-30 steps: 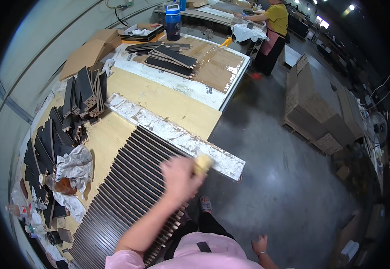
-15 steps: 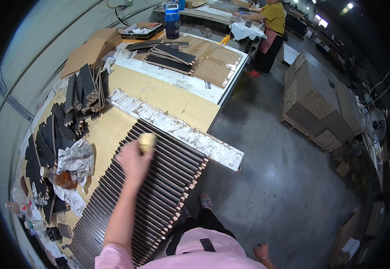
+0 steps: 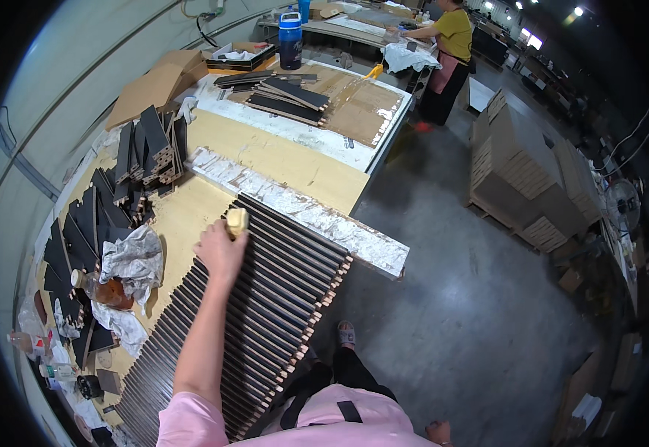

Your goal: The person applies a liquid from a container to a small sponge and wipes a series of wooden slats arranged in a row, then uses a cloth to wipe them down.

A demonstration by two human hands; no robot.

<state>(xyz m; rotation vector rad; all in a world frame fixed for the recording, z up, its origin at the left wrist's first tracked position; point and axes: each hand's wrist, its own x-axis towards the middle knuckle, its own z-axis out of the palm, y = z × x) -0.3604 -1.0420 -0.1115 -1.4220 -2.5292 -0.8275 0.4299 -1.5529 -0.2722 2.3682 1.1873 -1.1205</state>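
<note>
My left hand [image 3: 220, 252] is closed round a pale yellow sponge-like block [image 3: 236, 221]. It holds the block at the far left part of a row of long dark strips [image 3: 280, 279], laid side by side with pale ends. Their far side lies along a white-smeared straight bar [image 3: 302, 211]. My right hand [image 3: 438, 430] hangs low at the right of my body, away from the table; its fingers are too small and cut off to read.
Dark boards [image 3: 153, 153] lie piled at the left, near a crumpled cloth [image 3: 132, 257] and an amber-filled bottle [image 3: 112, 293]. A blue-lidded jug [image 3: 290, 41] stands at the back. Stacked boards [image 3: 522, 167] stand on the floor at right. A co-worker [image 3: 451, 63] stands at a far table.
My left hand has shifted slightly left and away from me with the yellow block. My right hand has dropped closer to the lower edge. The whole view has shifted a little.
</note>
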